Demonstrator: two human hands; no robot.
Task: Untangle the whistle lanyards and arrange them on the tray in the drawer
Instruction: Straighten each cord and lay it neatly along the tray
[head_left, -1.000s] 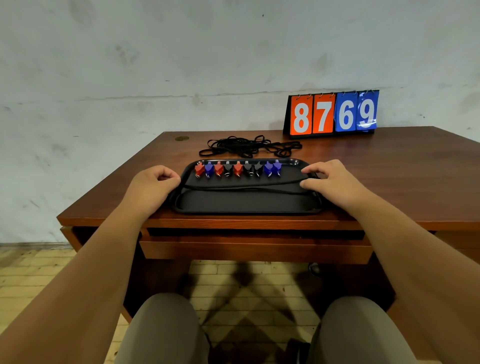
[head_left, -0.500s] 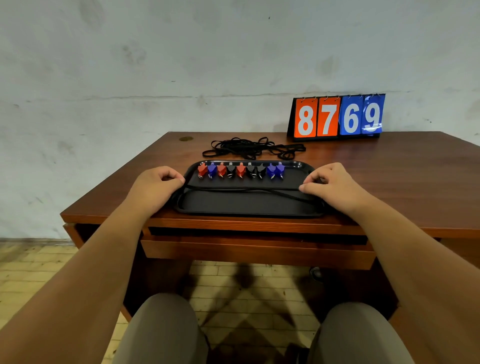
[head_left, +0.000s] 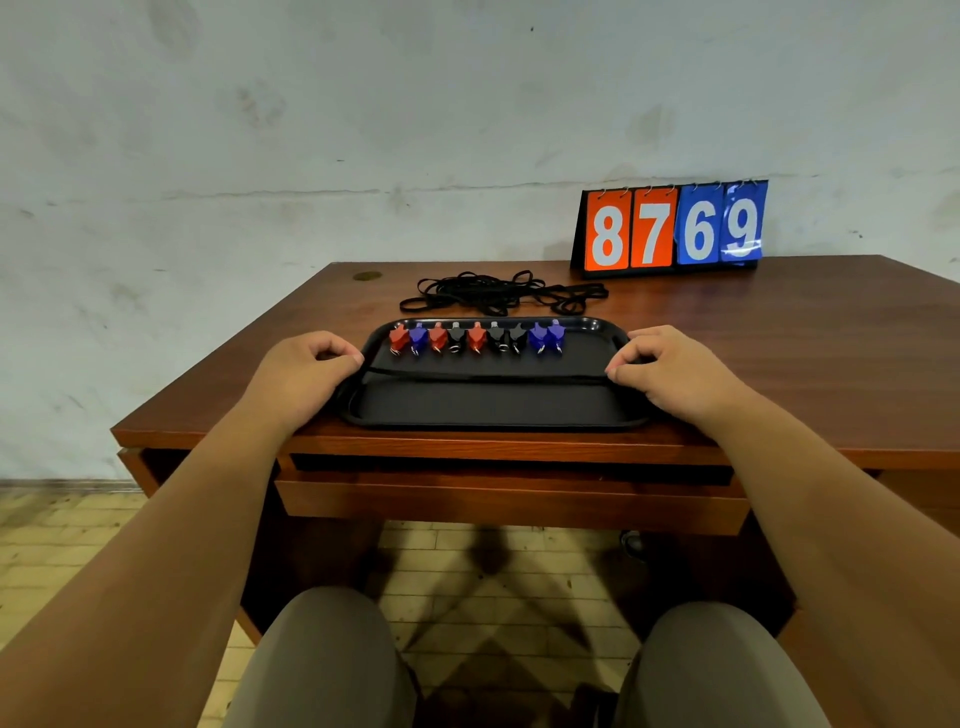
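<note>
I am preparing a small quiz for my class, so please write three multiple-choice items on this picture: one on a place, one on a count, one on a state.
1. Where does the tangled pile of lanyards lie? A on the desk behind the tray; B inside the tray; C on the floor.
2. How many red whistles stand in the tray? A two; B three; C five.
3. How is the lanyard on the tray? A coiled; B knotted; C stretched straight.
Key: 1 A, the pile lies beyond the tray's far rim. 2 B, three of the nine are red. 3 C, it runs straight from the left hand to the right hand.
</note>
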